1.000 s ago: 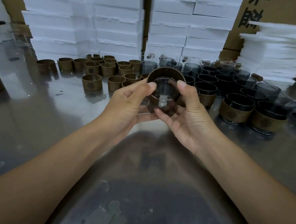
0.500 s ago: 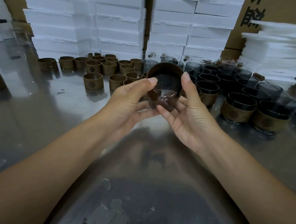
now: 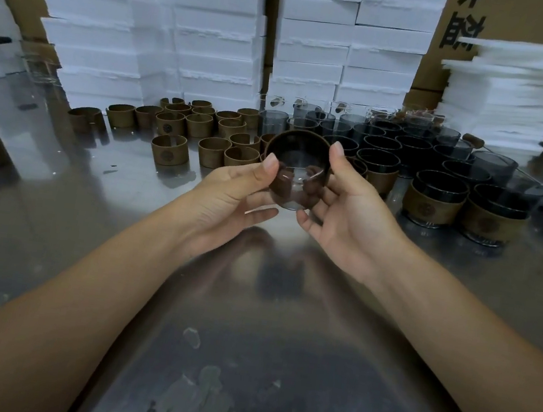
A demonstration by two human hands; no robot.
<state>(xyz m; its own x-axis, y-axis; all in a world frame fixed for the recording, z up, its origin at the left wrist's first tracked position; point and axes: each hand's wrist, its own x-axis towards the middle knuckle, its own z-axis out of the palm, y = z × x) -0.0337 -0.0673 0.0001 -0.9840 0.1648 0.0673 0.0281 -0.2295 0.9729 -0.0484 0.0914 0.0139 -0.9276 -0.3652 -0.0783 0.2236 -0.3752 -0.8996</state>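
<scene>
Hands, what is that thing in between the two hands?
A brown-sleeved glass cup sits between the left hand and the right hand. Both hold it above the metal table. The head view shows it.

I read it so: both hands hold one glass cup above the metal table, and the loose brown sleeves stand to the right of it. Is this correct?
Not quite. In the head view the left hand and the right hand do hold the glass cup above the metal table, but the loose brown sleeves stand to its left; dark glasses stand to its right.
</scene>
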